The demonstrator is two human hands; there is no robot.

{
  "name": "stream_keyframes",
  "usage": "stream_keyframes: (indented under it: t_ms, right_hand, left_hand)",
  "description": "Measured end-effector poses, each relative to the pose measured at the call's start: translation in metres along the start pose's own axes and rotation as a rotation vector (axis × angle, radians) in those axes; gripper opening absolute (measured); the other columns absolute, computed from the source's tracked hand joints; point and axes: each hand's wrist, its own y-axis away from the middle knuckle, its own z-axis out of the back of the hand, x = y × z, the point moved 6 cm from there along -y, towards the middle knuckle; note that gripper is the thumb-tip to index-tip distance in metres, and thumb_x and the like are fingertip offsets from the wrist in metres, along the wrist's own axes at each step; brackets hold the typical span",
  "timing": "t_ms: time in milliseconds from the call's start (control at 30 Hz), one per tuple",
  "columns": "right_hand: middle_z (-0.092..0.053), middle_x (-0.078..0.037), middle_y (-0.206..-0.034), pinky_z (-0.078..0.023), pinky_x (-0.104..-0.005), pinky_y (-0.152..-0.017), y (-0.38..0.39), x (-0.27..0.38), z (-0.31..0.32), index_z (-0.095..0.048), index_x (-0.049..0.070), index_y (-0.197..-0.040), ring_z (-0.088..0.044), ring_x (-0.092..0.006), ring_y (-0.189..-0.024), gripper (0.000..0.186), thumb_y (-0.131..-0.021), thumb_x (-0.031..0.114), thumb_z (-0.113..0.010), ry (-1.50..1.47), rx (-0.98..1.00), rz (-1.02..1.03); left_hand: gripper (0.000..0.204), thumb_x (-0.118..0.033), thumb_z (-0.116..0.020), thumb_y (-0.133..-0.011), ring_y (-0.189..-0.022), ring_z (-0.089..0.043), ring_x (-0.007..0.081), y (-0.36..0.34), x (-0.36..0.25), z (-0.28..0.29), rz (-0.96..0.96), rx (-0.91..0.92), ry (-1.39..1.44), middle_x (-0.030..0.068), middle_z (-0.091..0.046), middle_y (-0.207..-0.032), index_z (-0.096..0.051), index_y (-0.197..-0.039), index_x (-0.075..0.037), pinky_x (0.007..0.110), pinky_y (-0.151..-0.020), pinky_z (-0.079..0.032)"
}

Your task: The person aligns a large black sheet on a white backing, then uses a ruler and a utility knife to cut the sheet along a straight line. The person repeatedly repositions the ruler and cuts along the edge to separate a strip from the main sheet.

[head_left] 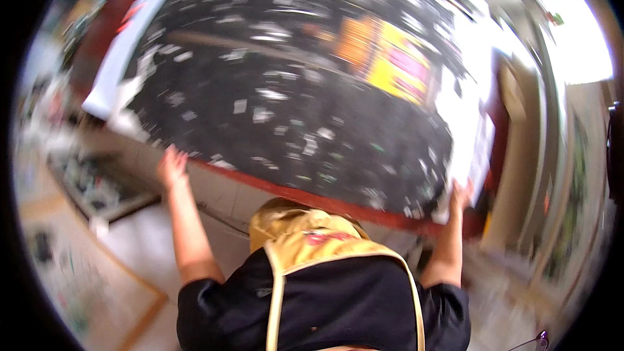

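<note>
A large black felt-like sheet, speckled with white and some green marks, covers a table with a red edge in front of me. My left hand is at the near left corner of the sheet, by the table edge, with its fingers pointing up and slightly apart. At the near right corner, my right hand touches or overlaps a white sheet along the black one's side. Its fingers are smeared by motion, so their grip is unclear. An orange and yellow printed item lies on the black surface.
A long white paper lies along the table's left side. Lower left is a framed board or tray with dark, speckled contents, beside wood-edged panels. A pale wall and ledge run along the right, below a bright window.
</note>
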Motion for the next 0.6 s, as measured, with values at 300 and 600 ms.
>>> stream_keyframes:
  t_ms: [300, 600]
  right_hand:
    - [-0.055, -0.025, -0.130, -0.043, -0.0465, -0.107, 0.015, -0.006, 0.075, -0.052, 0.001, -0.137, -0.052, -0.0405, -0.124, 0.079, -0.078, 0.044, -0.082, 0.197, -0.084, -0.113]
    - [-0.073, -0.019, -0.109, -0.053, -0.0416, -0.089, -0.007, -0.024, 0.077, -0.068, 0.004, -0.115, -0.069, -0.0318, -0.102, 0.060, -0.069, 0.037, -0.087, -0.025, 0.226, -0.250]
  left_hand:
    - [0.036, -0.043, -0.080, -0.086, -0.061, -0.050, 0.0082, -0.032, 0.019, -0.023, 0.064, -0.003, -0.589, -0.0014, -0.063, -0.080, -0.069, -0.093, -0.010, 0.022, -0.051, -0.037]
    - [0.026, -0.034, -0.083, -0.085, -0.054, -0.044, 0.0065, -0.050, 0.015, -0.030, 0.037, -0.033, -0.691, -0.0057, -0.054, -0.068, -0.067, -0.083, -0.013, 0.023, -0.044, -0.031]
